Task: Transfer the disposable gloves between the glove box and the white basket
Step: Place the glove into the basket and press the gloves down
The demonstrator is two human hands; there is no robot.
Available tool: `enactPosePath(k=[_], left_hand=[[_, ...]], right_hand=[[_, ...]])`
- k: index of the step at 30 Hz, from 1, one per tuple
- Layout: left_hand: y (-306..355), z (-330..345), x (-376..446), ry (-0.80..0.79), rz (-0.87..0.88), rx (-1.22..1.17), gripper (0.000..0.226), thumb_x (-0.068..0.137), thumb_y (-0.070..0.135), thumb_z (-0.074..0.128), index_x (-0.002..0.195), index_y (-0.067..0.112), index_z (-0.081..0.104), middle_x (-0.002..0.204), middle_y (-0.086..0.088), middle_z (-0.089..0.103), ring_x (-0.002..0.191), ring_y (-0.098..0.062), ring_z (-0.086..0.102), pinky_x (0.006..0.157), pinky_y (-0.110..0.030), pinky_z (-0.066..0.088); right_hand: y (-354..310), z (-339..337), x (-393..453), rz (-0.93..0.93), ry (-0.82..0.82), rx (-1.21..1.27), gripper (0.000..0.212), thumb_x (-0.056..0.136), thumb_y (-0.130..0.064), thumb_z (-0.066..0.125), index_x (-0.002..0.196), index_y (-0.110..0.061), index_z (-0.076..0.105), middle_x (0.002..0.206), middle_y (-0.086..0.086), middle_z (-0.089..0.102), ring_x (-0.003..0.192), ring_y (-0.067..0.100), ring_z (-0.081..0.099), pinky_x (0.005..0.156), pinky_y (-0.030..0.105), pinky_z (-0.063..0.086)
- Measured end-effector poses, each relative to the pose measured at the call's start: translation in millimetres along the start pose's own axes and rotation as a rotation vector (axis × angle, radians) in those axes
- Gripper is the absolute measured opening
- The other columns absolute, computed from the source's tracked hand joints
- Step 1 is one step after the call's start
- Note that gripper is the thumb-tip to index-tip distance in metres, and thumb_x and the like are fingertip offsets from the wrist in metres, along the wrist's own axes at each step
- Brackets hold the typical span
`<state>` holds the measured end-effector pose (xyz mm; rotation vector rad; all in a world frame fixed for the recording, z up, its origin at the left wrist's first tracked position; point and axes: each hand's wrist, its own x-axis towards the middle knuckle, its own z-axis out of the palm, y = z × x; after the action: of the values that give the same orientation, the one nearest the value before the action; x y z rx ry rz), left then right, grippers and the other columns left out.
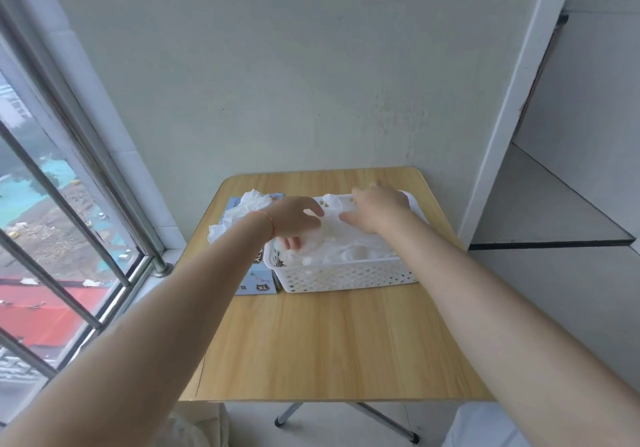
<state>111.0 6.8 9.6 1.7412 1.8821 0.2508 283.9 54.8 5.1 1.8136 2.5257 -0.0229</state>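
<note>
From the head camera, a wooden table (329,335) stands against a pale wall, with a barred window (52,225) to its left. On the far half of the table sits a white basket (346,275) with perforated walls, heaped with thin translucent gloves (349,245). Touching the basket's left side lies a blue glove box (258,282) marked XL, and more gloves (239,212) spill out of its far end.

Both bare arms reach out over the basket. The left hand (294,219), a thin red band at its wrist, curls its fingers down into the gloves at the basket's left end, pinching some of them. The right hand (375,209) lies palm down on the heap near the basket's far rim; I cannot tell whether it grips anything.
</note>
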Motion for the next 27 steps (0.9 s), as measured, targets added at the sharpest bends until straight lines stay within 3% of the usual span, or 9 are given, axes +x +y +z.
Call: enactPosePath(k=[2, 4, 8, 11, 14, 17, 20, 23, 27], left_hand=[[-4, -13, -5, 0.245, 0.057, -0.037, 0.022, 0.093, 0.022, 0.048, 0.102, 0.031, 0.066, 0.089, 0.001, 0.070, 0.057, -0.012, 0.068, 0.049, -0.020, 0.048], [-16, -22, -10, 0.465, 0.059, -0.069, 0.020, 0.090, 0.023, 0.050, 0.089, 0.030, 0.068, 0.085, 0.004, 0.070, 0.065, -0.015, 0.066, 0.058, -0.024, 0.051], [-67, -37, -22, 0.762, -0.058, -0.065, 0.017, 0.088, 0.025, 0.052, 0.092, 0.026, 0.068, 0.097, 0.001, 0.065, 0.086, -0.022, 0.061, 0.068, -0.030, 0.047], [-103, -38, -33, 0.630, -0.182, -0.105, 0.019, 0.088, 0.032, 0.057, 0.103, 0.025, 0.067, 0.108, 0.001, 0.061, 0.087, -0.021, 0.058, 0.071, -0.028, 0.043], [-126, -34, -40, 0.454, -0.190, -0.121, 0.023, 0.085, 0.039, 0.068, 0.101, 0.022, 0.069, 0.100, 0.005, 0.060, 0.084, -0.017, 0.057, 0.070, -0.027, 0.042], [-135, -33, -44, 0.515, -0.163, -0.120, 0.013, 0.088, 0.034, 0.066, 0.087, 0.022, 0.069, 0.088, 0.003, 0.066, 0.073, -0.015, 0.055, 0.059, -0.025, 0.039], [-136, -38, -48, 0.630, -0.086, -0.242, 0.021, 0.091, 0.030, 0.061, 0.081, 0.016, 0.074, 0.073, -0.002, 0.067, 0.066, -0.018, 0.055, 0.057, -0.025, 0.040], [-129, -45, -53, 0.721, 0.004, -0.281, 0.020, 0.090, 0.032, 0.063, 0.073, 0.022, 0.070, 0.079, 0.005, 0.066, 0.067, -0.005, 0.054, 0.058, -0.019, 0.038], [-121, -47, -54, 0.751, 0.050, -0.366, 0.029, 0.083, 0.046, 0.073, 0.081, 0.018, 0.067, 0.091, 0.004, 0.059, 0.085, -0.010, 0.055, 0.069, -0.021, 0.036]], right_hand=[[-12, -12, 1, -0.060, 0.128, 0.077, 0.036, 0.096, -0.042, 0.045, 0.117, -0.014, 0.055, 0.124, 0.011, 0.048, 0.107, 0.029, 0.053, 0.073, 0.032, 0.039], [-28, -18, 2, -0.111, 0.183, 0.206, 0.021, 0.095, -0.029, 0.044, 0.100, -0.012, 0.056, 0.112, 0.008, 0.055, 0.104, 0.027, 0.053, 0.075, 0.033, 0.044], [-81, -21, 8, -0.197, 0.186, 0.464, 0.019, 0.089, -0.015, 0.044, 0.093, -0.016, 0.063, 0.100, 0.001, 0.064, 0.092, 0.023, 0.058, 0.076, 0.033, 0.050], [-118, -16, 13, -0.289, 0.132, 0.566, 0.024, 0.090, -0.010, 0.046, 0.097, -0.011, 0.069, 0.104, 0.002, 0.066, 0.091, 0.020, 0.058, 0.074, 0.028, 0.045], [-145, -9, 15, -0.311, 0.044, 0.534, 0.027, 0.090, -0.006, 0.046, 0.106, -0.014, 0.067, 0.109, 0.001, 0.060, 0.094, 0.021, 0.057, 0.074, 0.027, 0.042], [-156, -3, 17, -0.314, -0.006, 0.509, 0.024, 0.090, -0.009, 0.050, 0.109, -0.018, 0.062, 0.107, -0.001, 0.056, 0.090, 0.017, 0.051, 0.071, 0.025, 0.039], [-158, -7, 10, -0.315, -0.012, 0.740, 0.016, 0.090, -0.026, 0.056, 0.102, -0.019, 0.064, 0.089, -0.008, 0.055, 0.083, 0.017, 0.055, 0.061, 0.023, 0.040], [-157, -12, 4, -0.365, -0.058, 0.837, 0.037, 0.079, -0.051, 0.069, 0.101, -0.022, 0.063, 0.094, -0.004, 0.061, 0.082, 0.013, 0.059, 0.069, 0.027, 0.048], [-154, -12, 11, -0.310, 0.108, 0.889, 0.012, 0.088, -0.028, 0.067, 0.088, -0.017, 0.067, 0.083, -0.009, 0.064, 0.074, 0.007, 0.058, 0.063, 0.022, 0.044]])
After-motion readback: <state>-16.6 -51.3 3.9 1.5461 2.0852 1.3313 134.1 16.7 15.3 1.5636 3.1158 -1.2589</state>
